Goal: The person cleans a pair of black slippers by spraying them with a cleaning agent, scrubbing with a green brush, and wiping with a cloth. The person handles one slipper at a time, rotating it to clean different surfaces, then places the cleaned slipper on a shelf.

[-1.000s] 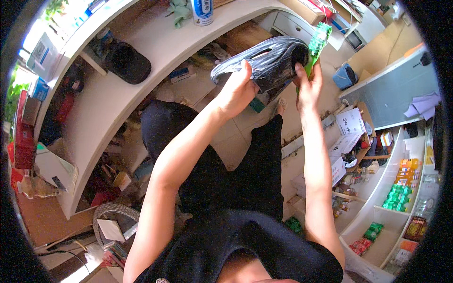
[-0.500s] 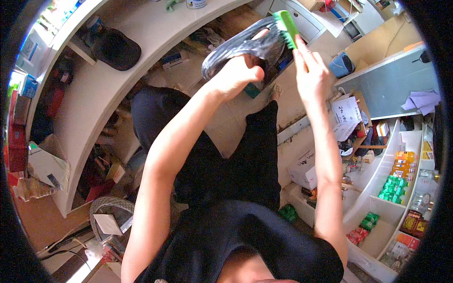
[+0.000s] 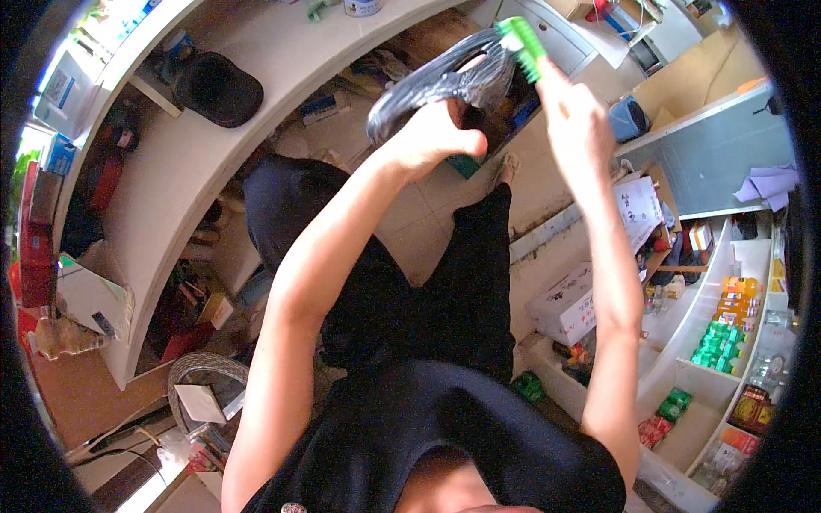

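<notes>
My left hand (image 3: 440, 132) holds up a dark, wet-looking shoe (image 3: 406, 92) with whitish streaks like suds. Its thumb sticks out at the near side, and a patch of skin shows through an opening in the shoe's upper part. My right hand (image 3: 573, 111) is closed round the handle of a green scrubbing brush (image 3: 528, 47). The brush's pale bristles meet the far right end of the shoe. Some of my right fingers are hidden behind the hand.
A curved white counter (image 3: 162, 218) runs along my left, with a black cap (image 3: 218, 90) on it. A bicycle wheel (image 3: 184, 368) stands lower left. To the right are a white carton (image 3: 564, 303), a blue bin (image 3: 629, 118) and shelves with bottles (image 3: 718, 346).
My right hand and the brush handle have shifted a little to the right, with the bristles still at the shoe's end. The left hand keeps its hold.
</notes>
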Available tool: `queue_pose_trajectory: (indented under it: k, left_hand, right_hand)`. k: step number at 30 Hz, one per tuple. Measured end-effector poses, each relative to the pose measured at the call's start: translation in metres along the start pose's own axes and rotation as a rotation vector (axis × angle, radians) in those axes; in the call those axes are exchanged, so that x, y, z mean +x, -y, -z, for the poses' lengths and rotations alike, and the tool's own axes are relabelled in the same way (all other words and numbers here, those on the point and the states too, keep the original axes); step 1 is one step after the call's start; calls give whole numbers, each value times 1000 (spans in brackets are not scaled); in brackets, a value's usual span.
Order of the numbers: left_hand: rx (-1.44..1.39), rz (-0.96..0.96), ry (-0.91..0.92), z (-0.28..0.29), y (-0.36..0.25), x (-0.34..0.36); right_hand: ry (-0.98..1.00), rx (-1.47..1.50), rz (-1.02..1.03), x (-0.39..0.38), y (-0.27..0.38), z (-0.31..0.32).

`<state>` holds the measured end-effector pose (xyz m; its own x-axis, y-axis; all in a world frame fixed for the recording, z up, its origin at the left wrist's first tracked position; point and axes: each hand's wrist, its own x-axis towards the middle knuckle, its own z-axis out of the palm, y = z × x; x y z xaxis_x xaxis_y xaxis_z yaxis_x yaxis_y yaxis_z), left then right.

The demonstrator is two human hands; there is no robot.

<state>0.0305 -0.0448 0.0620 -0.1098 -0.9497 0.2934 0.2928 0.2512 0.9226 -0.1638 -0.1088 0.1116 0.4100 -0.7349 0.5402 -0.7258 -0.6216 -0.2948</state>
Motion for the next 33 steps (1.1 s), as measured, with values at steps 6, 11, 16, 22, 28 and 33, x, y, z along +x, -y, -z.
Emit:
queue_pose_trajectory:
  k: [6,11,16,22,28,33]
  left_hand:
    - [155,20,100,6,1,7]
    - [195,21,108,1,-1,2]
    - [377,-52,182,6,14,12]
    - [492,-42,253,9,5,5]
    - [284,-12,163,4,-4,2]
    - [54,57,83,2,-14,0]
  right_hand:
    - [33,102,-44,10,8,6]
    - [167,-59,271,-21,39,7]
    - [104,-24,173,12,-1,11]
    - [201,-142,61,7,20,17]
    - [115,27,442,-11,34,11]
    - [-11,19,320,-3,-29,14]
